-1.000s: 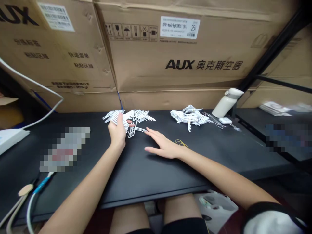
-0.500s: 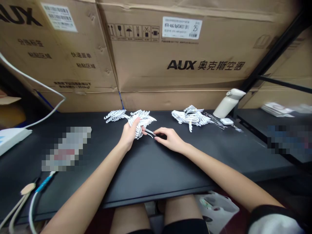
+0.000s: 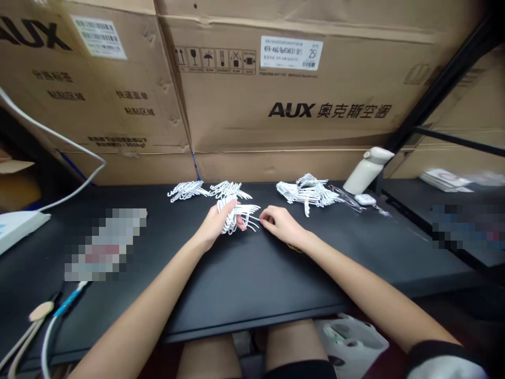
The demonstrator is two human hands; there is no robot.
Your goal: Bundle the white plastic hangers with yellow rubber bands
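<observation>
My left hand (image 3: pixel 214 223) is closed around a bunch of white wire hooks (image 3: pixel 229 226), whose thin ends stick out to the right. The fingers of my right hand (image 3: pixel 282 225) are pinched together at the tip of one of these protruding ends. Behind my left hand, two small heaps of similar white hooks lie side by side on the black table: one heap (image 3: pixel 186 190) further left, the other heap (image 3: pixel 229 189) just beyond the bunch. A larger pile of white hooks (image 3: pixel 310 193), apparently in tied bundles, lies to the right beyond my right hand.
A cream bottle (image 3: pixel 365 172) leans at the back right, with a small white case (image 3: pixel 365 200) and clear plastic (image 3: pixel 347 199) near it. Large cardboard boxes (image 3: pixel 236 126) wall off the back. At left lie a blurred-out flat object (image 3: pixel 108 245) and a white cable (image 3: pixel 46 337).
Both hands have shifted slightly right and toward me with the bunch, uncovering the heap behind. The view has tilted up a little.
</observation>
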